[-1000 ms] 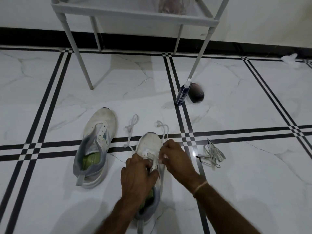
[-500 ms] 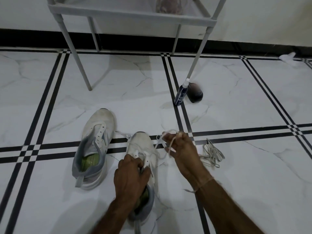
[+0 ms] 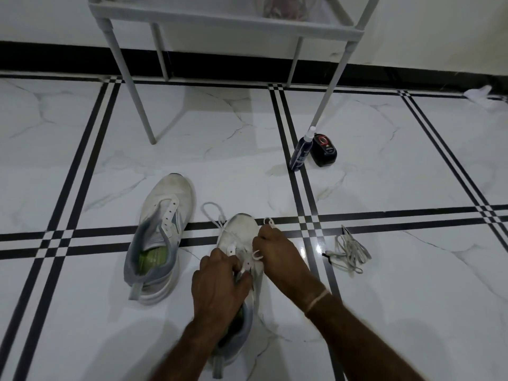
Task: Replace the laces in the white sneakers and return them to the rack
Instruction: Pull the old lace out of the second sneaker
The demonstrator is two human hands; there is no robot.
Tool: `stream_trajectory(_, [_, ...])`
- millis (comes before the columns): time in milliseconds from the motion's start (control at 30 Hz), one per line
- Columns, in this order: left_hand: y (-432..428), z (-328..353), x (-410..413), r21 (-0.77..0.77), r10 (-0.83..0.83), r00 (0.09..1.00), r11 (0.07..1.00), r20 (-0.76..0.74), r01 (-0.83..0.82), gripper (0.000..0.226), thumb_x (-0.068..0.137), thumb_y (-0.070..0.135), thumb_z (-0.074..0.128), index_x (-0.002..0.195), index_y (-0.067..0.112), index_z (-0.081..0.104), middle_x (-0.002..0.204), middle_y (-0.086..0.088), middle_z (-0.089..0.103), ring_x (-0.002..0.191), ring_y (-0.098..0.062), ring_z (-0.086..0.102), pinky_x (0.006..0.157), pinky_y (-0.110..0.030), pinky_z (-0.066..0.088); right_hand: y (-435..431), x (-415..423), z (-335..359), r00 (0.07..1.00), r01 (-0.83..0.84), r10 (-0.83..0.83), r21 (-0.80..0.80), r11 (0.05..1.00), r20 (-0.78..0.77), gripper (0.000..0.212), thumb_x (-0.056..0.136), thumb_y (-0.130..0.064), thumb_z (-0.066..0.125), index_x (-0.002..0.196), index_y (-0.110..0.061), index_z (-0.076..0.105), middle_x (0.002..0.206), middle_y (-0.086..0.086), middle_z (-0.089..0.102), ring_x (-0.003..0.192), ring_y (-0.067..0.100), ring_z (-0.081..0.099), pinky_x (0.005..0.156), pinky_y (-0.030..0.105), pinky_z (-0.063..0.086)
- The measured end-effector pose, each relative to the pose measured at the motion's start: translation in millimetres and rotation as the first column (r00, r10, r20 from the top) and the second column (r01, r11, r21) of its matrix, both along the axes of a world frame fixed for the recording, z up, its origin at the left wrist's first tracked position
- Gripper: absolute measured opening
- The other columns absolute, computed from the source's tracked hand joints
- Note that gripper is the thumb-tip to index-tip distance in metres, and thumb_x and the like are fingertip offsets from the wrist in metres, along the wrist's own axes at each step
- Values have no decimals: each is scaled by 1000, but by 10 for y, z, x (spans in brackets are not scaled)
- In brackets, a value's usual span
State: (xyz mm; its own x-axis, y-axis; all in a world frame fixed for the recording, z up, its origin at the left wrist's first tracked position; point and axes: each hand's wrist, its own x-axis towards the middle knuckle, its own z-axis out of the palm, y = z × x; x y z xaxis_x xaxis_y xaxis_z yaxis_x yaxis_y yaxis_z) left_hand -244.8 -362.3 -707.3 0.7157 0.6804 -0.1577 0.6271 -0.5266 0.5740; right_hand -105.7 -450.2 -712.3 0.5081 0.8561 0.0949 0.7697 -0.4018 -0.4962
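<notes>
Two white sneakers lie on the tiled floor, toes pointing away from me. The left sneaker has bare eyelets and a green insole. My left hand grips the tongue area of the right sneaker. My right hand pinches a white lace at the eyelets on the shoe's right side; loose loops of that lace lie past the toe. The heel of this sneaker is hidden under my left forearm.
A bundle of grey laces lies on the floor to the right. A dark spray bottle and a black polish container stand beside a leg of the grey rack by the wall. A white cloth lies far right.
My right hand, which had pulled the lace out and up to the right, has come back down to the eyelets. The lace loops have settled past the toe. My left hand stays on the shoe.
</notes>
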Motion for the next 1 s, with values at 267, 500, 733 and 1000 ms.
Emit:
stream_trajectory(267, [43, -55, -61, 13, 8, 994, 1000, 108, -9, 24, 76, 46, 60, 75, 22, 63, 83, 8, 46, 78, -17, 48, 63, -31, 41, -145, 418, 1113, 365, 758, -59, 259, 599, -929, 30, 110, -27, 40, 84, -15, 50, 63, -2, 45, 72, 15, 54, 75, 30, 45])
stream_trajectory(500, [36, 5, -19, -19, -11, 999, 1000, 48, 12, 25, 86, 49, 64, 80, 25, 66, 90, 3, 53, 86, -20, 53, 70, -32, 46, 15, 25, 155, 960, 60, -69, -41, 997, -271, 25, 89, -41, 67, 104, -20, 64, 91, -5, 70, 83, 11, 62, 73, 30, 48])
stream_trajectory(733, [21, -5, -46, -9, 22, 997, 1000, 78, -21, 23, 83, 41, 73, 82, 19, 67, 88, 5, 50, 86, -22, 56, 69, -29, 38, 9, -46, -101, 974, 97, -96, -6, 995, -205, 10, 91, -20, 66, 88, -11, 67, 88, 5, 65, 83, 19, 60, 77, 41, 54])
stream_trajectory(1000, [55, -39, -69, 6, 3, 998, 1000, 58, -4, 25, 78, 49, 57, 76, 24, 61, 86, 5, 49, 82, -19, 50, 66, -31, 40, -184, 317, 790, 394, 646, 15, 289, 707, -919, 26, 104, -33, 53, 83, -17, 50, 71, -1, 48, 59, 10, 41, 52, 23, 34])
